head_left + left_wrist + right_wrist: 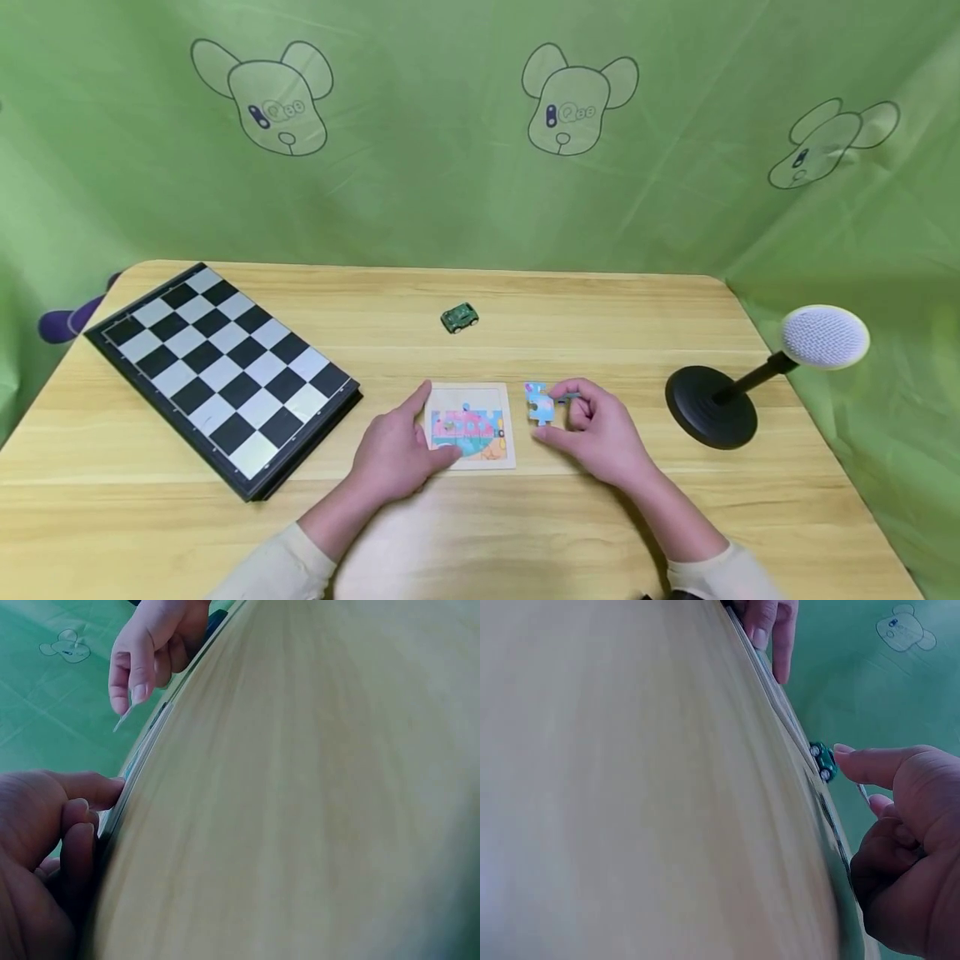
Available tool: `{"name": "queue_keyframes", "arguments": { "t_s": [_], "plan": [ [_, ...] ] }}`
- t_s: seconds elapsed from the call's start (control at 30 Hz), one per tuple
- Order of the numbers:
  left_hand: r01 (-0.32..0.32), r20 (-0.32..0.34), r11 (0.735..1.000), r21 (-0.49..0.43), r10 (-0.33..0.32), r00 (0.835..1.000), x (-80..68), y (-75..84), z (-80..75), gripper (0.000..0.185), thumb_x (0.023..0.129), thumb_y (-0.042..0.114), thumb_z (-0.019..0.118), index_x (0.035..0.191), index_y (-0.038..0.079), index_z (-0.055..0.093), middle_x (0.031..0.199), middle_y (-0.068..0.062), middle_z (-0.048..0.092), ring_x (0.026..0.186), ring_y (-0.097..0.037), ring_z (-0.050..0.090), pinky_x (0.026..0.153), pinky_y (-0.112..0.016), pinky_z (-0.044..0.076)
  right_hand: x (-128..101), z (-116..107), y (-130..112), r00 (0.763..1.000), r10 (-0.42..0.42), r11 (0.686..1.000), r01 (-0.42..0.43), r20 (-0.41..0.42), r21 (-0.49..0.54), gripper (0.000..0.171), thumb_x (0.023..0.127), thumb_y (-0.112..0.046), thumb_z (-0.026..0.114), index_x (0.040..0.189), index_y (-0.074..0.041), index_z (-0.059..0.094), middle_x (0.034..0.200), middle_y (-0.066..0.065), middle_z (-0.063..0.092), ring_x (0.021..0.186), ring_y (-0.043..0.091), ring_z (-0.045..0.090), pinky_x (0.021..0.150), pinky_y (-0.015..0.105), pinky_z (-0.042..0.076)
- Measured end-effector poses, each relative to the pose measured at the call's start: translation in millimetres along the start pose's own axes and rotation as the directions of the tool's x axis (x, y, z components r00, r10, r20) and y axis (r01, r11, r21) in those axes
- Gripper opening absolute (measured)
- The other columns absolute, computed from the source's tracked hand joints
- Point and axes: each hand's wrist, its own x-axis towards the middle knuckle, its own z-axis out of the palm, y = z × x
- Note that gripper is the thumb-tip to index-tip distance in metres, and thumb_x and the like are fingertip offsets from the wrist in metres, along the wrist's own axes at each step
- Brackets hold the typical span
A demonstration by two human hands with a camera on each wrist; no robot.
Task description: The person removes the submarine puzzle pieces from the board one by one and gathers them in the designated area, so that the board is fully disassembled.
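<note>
Puzzle tray [468, 395]: set flat at the lower centre of the frame; its lower part is filled by a pink-and-blue picture [468, 427], its upper band left bare.
Left hand [393, 450]: laid along the tray's left side, fingers spread, thumb placed over the lower edge; the tray is steadied, not lifted from the table [562, 525].
Right hand [603, 433]: closed in a pinch, just right of the tray.
Puzzle piece [538, 406]: held by its right side between thumb and fingers; it is seen raised and tilted in the left wrist view.
Handling: judged best done with the tray kept from sliding by light thumb pressure; the piece should be levelled, turned until tabs and notches match, then pressed flat, never forced.
</note>
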Motion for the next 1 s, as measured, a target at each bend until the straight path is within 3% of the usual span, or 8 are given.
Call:
{"name": "queue_keyframes", "arguments": {
  "t_s": [0.6, 1.0],
  "plan": [
    [0.007, 0.02, 1.0, -0.024, -0.007, 1.0, -0.3, 0.4, -0.3, 0.103, 0.074, 0.034, 0.088, 0.156, 0.007, 0.033, 0.054, 0.002, 0.049, 0.045, -0.015, 0.046, 0.042, -0.031, 0.033, -0.2, -43.1, 27.3, 0.996, 0.009, 0.989, -0.023, -0.094, -0.144, 0.048, 0.079, -0.021, 0.088, 0.116, -0.004, 0.061, 0.065, -0.001, 0.029, 0.056, 0.011, 0.028, 0.066, 0.025, 0.037],
    [0.001, 0.013, 1.0, -0.014, -0.001, 1.0, 0.1, 0.4, -0.1, 0.103, 0.074, 0.034, 0.088, 0.156, 0.007, 0.033, 0.054, 0.002, 0.05, 0.045, -0.015, 0.046, 0.043, -0.031, 0.033, 8.3, -55.3, 46.5, 0.995, 0.052, 0.977, -0.067, -0.081, -0.202, 0.046, 0.083, -0.019, 0.085, 0.117, -0.003, 0.06, 0.066, 0.0, 0.032, 0.058, 0.015, 0.032, 0.068, 0.027, 0.037]
  ]
}}
